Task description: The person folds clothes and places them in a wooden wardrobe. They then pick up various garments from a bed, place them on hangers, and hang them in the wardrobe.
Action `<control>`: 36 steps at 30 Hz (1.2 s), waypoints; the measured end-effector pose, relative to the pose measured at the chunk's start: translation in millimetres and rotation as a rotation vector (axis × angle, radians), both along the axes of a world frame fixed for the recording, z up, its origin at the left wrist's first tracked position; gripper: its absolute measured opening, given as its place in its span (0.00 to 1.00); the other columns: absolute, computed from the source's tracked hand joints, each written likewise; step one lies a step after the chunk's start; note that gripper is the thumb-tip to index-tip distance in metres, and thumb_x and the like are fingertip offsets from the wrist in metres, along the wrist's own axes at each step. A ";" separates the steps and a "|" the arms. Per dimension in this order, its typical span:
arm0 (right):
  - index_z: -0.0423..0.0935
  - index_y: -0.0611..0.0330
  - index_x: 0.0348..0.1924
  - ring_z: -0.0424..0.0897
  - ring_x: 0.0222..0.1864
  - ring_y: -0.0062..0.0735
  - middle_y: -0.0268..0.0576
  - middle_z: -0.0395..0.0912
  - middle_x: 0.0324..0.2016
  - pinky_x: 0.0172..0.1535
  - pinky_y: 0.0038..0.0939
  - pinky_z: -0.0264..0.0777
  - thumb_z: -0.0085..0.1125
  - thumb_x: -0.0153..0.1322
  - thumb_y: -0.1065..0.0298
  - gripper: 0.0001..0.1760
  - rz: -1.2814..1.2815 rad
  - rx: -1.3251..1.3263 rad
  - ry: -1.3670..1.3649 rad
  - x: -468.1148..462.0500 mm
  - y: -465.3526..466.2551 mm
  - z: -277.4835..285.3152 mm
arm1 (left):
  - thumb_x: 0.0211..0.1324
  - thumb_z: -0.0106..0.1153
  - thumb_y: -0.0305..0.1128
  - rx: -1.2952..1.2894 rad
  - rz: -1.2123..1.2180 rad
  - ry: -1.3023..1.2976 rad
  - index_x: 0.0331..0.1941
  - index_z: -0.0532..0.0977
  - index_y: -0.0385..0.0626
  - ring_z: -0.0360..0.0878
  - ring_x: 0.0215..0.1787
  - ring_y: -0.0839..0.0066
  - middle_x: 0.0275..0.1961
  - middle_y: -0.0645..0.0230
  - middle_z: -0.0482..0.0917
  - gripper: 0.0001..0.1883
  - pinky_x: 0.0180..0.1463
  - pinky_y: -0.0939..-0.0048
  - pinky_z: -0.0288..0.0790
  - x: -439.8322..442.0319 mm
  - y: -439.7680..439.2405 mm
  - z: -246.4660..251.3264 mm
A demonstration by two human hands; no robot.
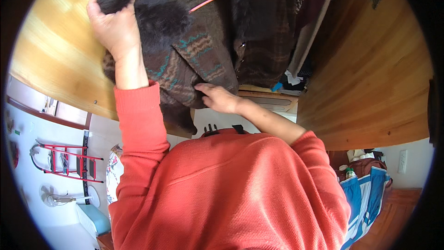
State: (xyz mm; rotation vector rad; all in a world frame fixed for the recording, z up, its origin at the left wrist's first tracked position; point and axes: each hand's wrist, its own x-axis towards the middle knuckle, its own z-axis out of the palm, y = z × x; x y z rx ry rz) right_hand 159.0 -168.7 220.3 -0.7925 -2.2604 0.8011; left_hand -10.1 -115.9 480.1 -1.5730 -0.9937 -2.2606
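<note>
A dark brown knitted coat (222, 59) with teal and tan pattern bands hangs before me on a pink hanger (208, 1). Black fur (161, 15) trims its upper part. My left hand (116, 29) is closed around a bunch of this black fur at the upper left. Lower down, my right hand (220, 99) touches the coat near its hem, index finger stretched along the fabric. Whether it pinches any cloth is hidden.
Wooden wardrobe doors (374, 76) flank me, the left door (59, 52) close to my left hand. More dark garments (267, 52) hang beside the coat. Folded clothes (295, 81) lie below. Behind me are a red stepladder (69, 163), a fan (52, 196) and blue-white striped cloth (364, 198).
</note>
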 end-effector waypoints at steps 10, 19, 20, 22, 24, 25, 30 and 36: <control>0.71 0.68 0.58 0.78 0.53 0.55 0.58 0.79 0.48 0.54 0.43 0.72 0.67 0.61 0.39 0.45 0.084 -0.321 -1.125 11.1 46.7 -88.7 | 0.46 0.71 0.20 -0.063 -0.081 -0.070 0.50 0.74 0.37 0.80 0.47 0.75 0.46 0.65 0.82 0.24 0.56 0.72 0.72 -16.3 -7.9 -3.4; 0.77 0.62 0.38 0.77 0.35 0.55 0.53 0.77 0.31 0.41 0.43 0.73 0.61 0.68 0.67 0.09 -0.553 0.376 0.221 59.2 -16.3 -44.0 | 0.45 0.71 0.17 -0.058 0.022 -0.015 0.51 0.72 0.37 0.79 0.48 0.73 0.47 0.64 0.81 0.27 0.58 0.72 0.72 -17.5 -24.1 0.8; 0.76 0.62 0.38 0.75 0.36 0.56 0.54 0.76 0.32 0.42 0.45 0.72 0.60 0.68 0.66 0.09 -0.718 0.378 0.276 67.8 -1.5 -46.7 | 0.44 0.71 0.17 -0.051 0.028 -0.011 0.52 0.72 0.37 0.79 0.49 0.73 0.48 0.64 0.81 0.27 0.58 0.72 0.72 -17.7 -29.4 2.2; 0.72 0.62 0.45 0.74 0.42 0.58 0.56 0.74 0.39 0.47 0.48 0.70 0.60 0.67 0.65 0.16 -0.844 0.356 0.091 84.3 40.3 -61.0 | 0.44 0.71 0.16 -0.046 0.056 0.006 0.52 0.72 0.37 0.79 0.49 0.73 0.48 0.64 0.80 0.28 0.58 0.71 0.73 -16.4 -40.4 1.6; 0.65 0.63 0.58 0.70 0.54 0.60 0.59 0.73 0.50 0.56 0.48 0.67 0.61 0.66 0.60 0.30 -0.734 0.118 -0.285 100.7 59.8 -91.4 | 0.43 0.71 0.16 -0.055 0.120 0.022 0.53 0.71 0.36 0.79 0.50 0.72 0.49 0.63 0.80 0.29 0.58 0.71 0.73 -14.3 -49.1 -1.5; 0.60 0.62 0.64 0.67 0.60 0.61 0.61 0.71 0.54 0.61 0.48 0.64 0.63 0.66 0.57 0.37 -0.649 -0.126 -0.461 110.4 59.8 -109.0 | 0.44 0.70 0.14 -0.078 0.044 -0.020 0.54 0.71 0.36 0.79 0.50 0.71 0.51 0.62 0.79 0.30 0.58 0.70 0.73 -13.4 -52.0 -4.0; 0.71 0.66 0.60 0.70 0.63 0.48 0.55 0.69 0.62 0.63 0.39 0.65 0.65 0.59 0.36 0.48 -0.275 -0.580 -0.933 139.7 51.4 -157.2 | 0.46 0.64 0.10 -0.114 -0.125 -0.070 0.58 0.67 0.35 0.78 0.53 0.70 0.54 0.60 0.77 0.31 0.59 0.69 0.74 -17.6 -53.6 -14.4; 0.76 0.65 0.52 0.78 0.51 0.57 0.61 0.79 0.47 0.53 0.45 0.71 0.57 0.68 0.43 0.32 -0.003 -0.338 -0.720 101.1 31.8 -113.3 | 0.59 0.53 0.15 -0.167 -0.364 -0.230 0.59 0.67 0.37 0.75 0.56 0.68 0.57 0.60 0.74 0.22 0.56 0.64 0.76 -27.3 -53.3 -37.2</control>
